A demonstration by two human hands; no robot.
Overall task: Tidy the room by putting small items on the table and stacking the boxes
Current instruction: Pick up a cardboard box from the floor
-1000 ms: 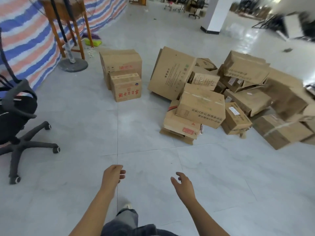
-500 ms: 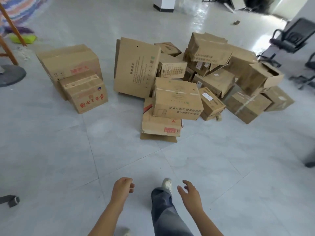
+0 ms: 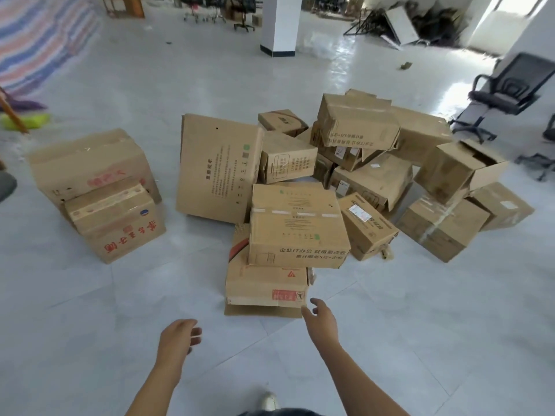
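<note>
Gripping the skewed top box (image 3: 297,226) by opposite sides looks wisest; left hand (image 3: 177,334) and right hand (image 3: 319,318) hover empty and slack near the lower box (image 3: 265,285).

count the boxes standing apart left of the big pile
2: a larger box at the back and a smaller box in front of it. Any behind them would be hidden.
</note>
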